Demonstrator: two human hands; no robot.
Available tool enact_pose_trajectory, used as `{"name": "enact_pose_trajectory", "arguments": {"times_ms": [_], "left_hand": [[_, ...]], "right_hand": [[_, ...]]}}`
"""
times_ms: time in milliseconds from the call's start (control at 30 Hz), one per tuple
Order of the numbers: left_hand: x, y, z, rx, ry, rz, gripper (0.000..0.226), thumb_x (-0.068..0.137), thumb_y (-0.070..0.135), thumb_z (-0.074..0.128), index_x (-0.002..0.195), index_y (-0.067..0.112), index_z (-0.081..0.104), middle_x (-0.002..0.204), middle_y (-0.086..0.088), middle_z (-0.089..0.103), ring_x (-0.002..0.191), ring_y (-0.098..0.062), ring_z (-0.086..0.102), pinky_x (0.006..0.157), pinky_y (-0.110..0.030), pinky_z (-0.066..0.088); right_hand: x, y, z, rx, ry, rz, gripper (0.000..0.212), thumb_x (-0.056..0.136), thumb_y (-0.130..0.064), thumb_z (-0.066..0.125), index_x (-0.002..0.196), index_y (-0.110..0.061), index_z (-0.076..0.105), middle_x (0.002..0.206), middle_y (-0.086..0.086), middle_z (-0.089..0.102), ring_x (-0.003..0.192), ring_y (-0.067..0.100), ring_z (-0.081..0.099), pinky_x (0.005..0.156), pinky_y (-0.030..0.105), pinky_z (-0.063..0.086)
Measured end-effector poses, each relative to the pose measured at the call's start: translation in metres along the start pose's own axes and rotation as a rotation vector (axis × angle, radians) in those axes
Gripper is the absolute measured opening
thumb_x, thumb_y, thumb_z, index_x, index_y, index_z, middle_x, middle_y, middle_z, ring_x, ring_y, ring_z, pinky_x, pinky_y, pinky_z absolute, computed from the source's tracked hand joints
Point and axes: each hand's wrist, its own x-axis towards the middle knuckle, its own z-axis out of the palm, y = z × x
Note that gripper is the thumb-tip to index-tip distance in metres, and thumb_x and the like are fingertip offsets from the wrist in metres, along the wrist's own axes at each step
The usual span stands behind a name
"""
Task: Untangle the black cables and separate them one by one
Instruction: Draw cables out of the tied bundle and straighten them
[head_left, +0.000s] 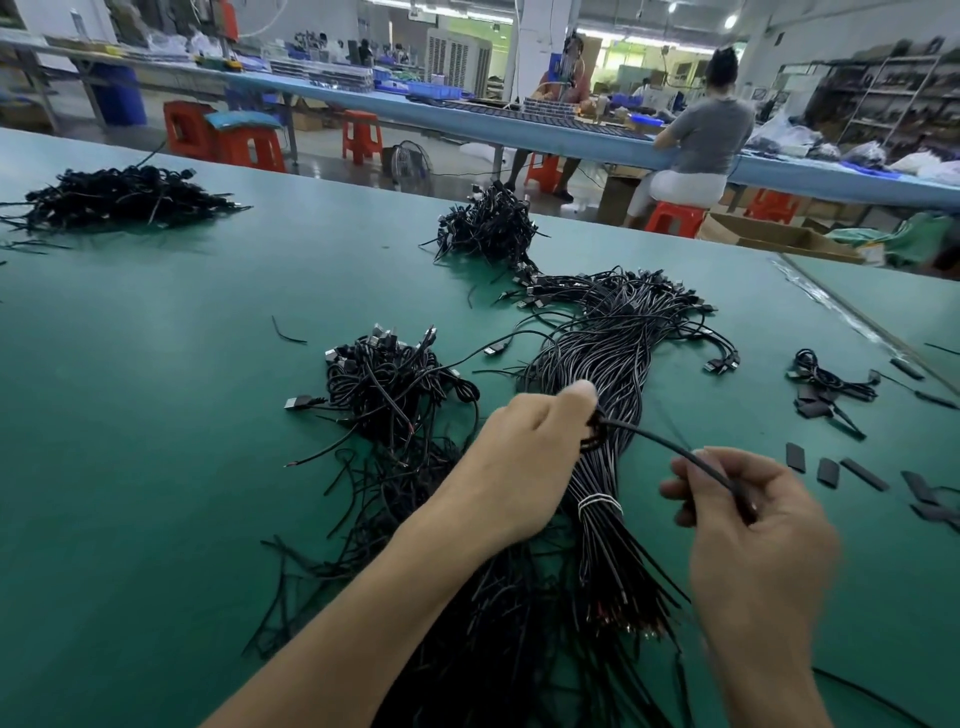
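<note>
Left hand (524, 457): grip closed, thumb and fingers pinching a single black cable (670, 444) where it meets the tied bundle of black cables (608, 364). Right hand (753, 525): grip clamped on the same cable further along, so it spans taut between both hands. A white tie (600, 503) binds the bundle, which lies on the green worktop (156, 415). A loose cable heap (384, 384) sits to its left; black sleeve pieces (826, 470) lie to the right. Two further cable piles (124, 197) rest at the far edge. Room — a workshop with orange stools (249, 145) and a seated person (696, 140).
</note>
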Motion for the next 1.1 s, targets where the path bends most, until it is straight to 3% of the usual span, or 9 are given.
{"name": "enact_pose_trajectory", "arguments": {"times_ms": [167,333,500,600,700,800,967,1033,1100], "left_hand": [[-0.002,-0.003,0.013,0.05,-0.12,0.031,0.045,0.087,0.063,0.035,0.062,0.025,0.039,0.058,0.008,0.04,0.057,-0.015,0.039,0.061,-0.044,0.043],[-0.002,-0.005,0.011,0.009,-0.07,0.0,0.042,0.077,0.068,0.04,0.083,0.028,0.052,0.064,0.016,0.05,0.066,-0.01,0.048,0.081,-0.052,0.054],[0.002,-0.006,0.012,-0.029,0.004,0.09,0.047,0.081,0.065,0.039,0.093,0.028,0.066,0.075,0.016,0.063,0.074,-0.004,0.06,0.074,-0.036,0.054],[0.004,-0.007,0.01,-0.069,0.077,0.116,0.047,0.093,0.057,0.04,0.076,0.023,0.069,0.065,0.005,0.064,0.063,-0.017,0.055,0.066,-0.04,0.049],[0.003,-0.008,0.008,-0.039,0.135,0.136,0.058,0.103,0.049,0.037,0.054,0.038,0.065,0.046,0.01,0.049,0.044,-0.01,0.041,0.049,-0.029,0.037],[0.003,-0.007,0.008,-0.091,0.128,0.099,0.059,0.106,0.048,0.035,0.066,0.027,0.073,0.039,0.012,0.043,0.036,-0.004,0.034,0.042,-0.021,0.028],[0.003,-0.008,0.008,-0.073,0.152,0.045,0.058,0.106,0.049,0.034,0.087,0.014,0.077,0.041,0.011,0.043,0.039,-0.006,0.033,0.041,-0.025,0.029],[0.003,-0.008,0.008,0.044,0.169,0.037,0.063,0.105,0.05,0.034,0.089,0.003,0.072,0.048,0.006,0.046,0.046,-0.015,0.04,0.047,-0.039,0.037],[0.002,-0.009,0.009,0.138,0.145,0.043,0.065,0.105,0.049,0.035,0.07,0.0,0.061,0.048,0.001,0.047,0.047,-0.02,0.041,0.05,-0.042,0.039]], "right_hand": [[-0.011,-0.005,0.013,0.16,-0.031,-0.028,0.025,0.084,-0.014,0.075,0.088,-0.038,0.069,0.081,0.001,0.075,0.071,0.019,0.072,0.068,0.027,0.058],[-0.012,-0.008,0.009,0.063,-0.176,-0.073,0.029,0.086,-0.008,0.072,0.091,-0.036,0.076,0.081,-0.008,0.076,0.069,0.009,0.071,0.065,0.017,0.056],[-0.019,-0.012,0.014,-0.057,-0.303,-0.136,0.029,0.082,-0.011,0.067,0.086,-0.039,0.075,0.073,-0.011,0.073,0.062,0.008,0.066,0.059,0.024,0.055],[-0.021,-0.012,0.016,-0.054,-0.307,-0.105,0.022,0.079,-0.023,0.062,0.087,-0.04,0.074,0.069,-0.003,0.071,0.057,0.024,0.059,0.054,0.032,0.052],[-0.021,-0.011,0.017,-0.041,-0.291,-0.077,0.021,0.084,-0.026,0.071,0.092,-0.045,0.073,0.075,-0.011,0.074,0.066,0.008,0.068,0.065,0.031,0.058],[-0.02,-0.011,0.013,-0.104,-0.297,-0.061,0.014,0.084,-0.027,0.074,0.089,-0.04,0.073,0.075,-0.013,0.074,0.068,0.01,0.069,0.069,0.039,0.06],[-0.024,-0.016,0.014,-0.265,-0.258,-0.266,0.022,0.09,-0.021,0.07,0.076,-0.038,0.065,0.079,-0.016,0.064,0.074,0.003,0.061,0.064,0.008,0.044],[-0.028,-0.02,0.018,-0.358,-0.265,-0.43,0.016,0.096,-0.022,0.061,0.085,-0.034,0.061,0.085,-0.019,0.056,0.081,-0.002,0.055,0.071,0.004,0.038],[-0.031,-0.02,0.019,-0.419,-0.28,-0.553,0.011,0.096,-0.024,0.052,0.092,-0.021,0.062,0.09,-0.013,0.053,0.081,0.0,0.049,0.072,0.009,0.038]]}}
